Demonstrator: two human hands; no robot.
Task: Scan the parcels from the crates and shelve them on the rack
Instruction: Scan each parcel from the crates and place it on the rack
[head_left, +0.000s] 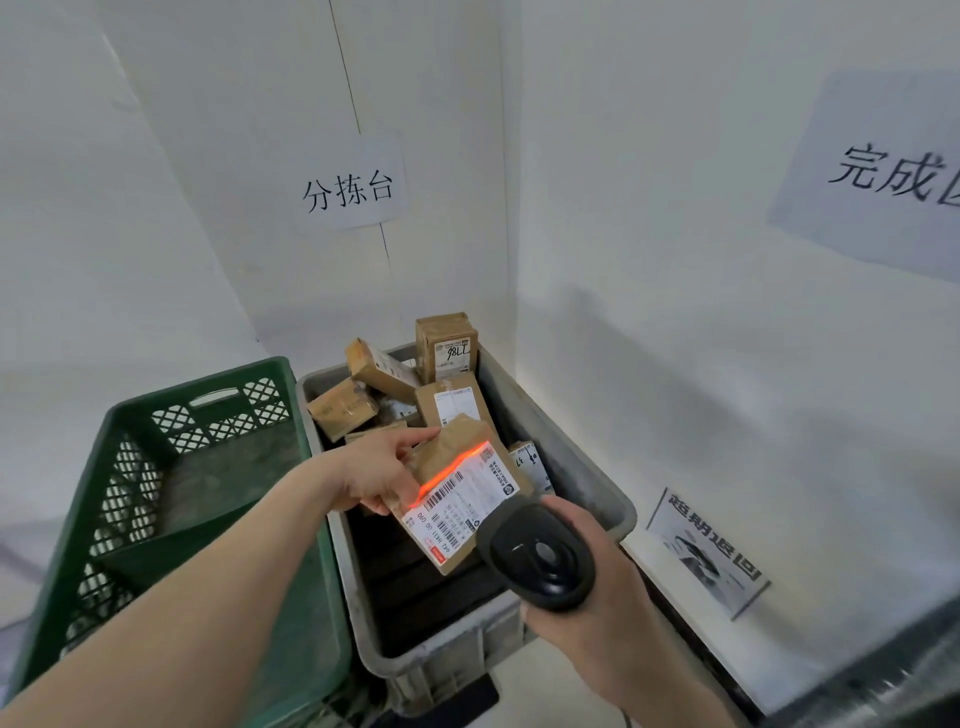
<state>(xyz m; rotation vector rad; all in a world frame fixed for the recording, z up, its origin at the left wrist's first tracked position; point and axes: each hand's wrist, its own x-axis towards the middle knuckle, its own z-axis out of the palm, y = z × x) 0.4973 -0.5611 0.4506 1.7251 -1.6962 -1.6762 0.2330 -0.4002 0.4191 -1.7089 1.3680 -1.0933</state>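
Left hand (375, 475) pinches the small brown cardboard parcel (462, 493) by its edge above the grey plastic crate (571, 457), right hand (587, 597) grips the black handheld scanner (540, 558) throwing red light across its label — looks light and stiff, best held by the sides.

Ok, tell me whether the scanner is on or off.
On. The scanner in the right hand casts an orange-red line across the held parcel label.

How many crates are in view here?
2. The green lattice crate stands on the left; the grey crate, holding the parcels, stands right beside it. Others may lie outside the frame.
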